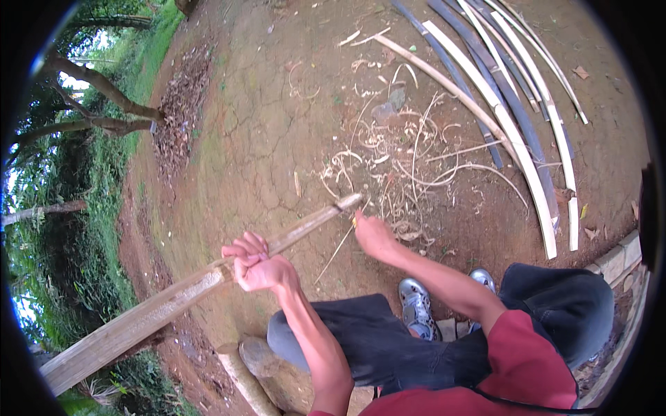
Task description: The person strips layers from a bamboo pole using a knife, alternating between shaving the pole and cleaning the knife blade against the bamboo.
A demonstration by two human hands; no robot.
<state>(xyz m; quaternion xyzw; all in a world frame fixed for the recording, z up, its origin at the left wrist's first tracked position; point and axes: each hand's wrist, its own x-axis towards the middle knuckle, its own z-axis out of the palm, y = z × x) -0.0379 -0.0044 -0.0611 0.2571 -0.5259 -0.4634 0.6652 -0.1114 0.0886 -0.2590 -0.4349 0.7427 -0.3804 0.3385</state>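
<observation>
Brown earth [257,152] strewn with pale shavings [408,231] lies beneath 1 long wooden pole [180,295] slanting from lower left to upper right, the left hand [260,265] clenched around it and the right hand [375,238], nearer its upper tip, closed on a mostly hidden, yellow-tinged object [354,222].

The left forearm [318,333] is pointing toward eleven o'clock, the left wrist [284,274] bending toward nine, while the left hand [261,269] is forming a fist. The right forearm [447,277] is pointing toward ten o'clock, its fingers curling at the right hand [375,238].
</observation>
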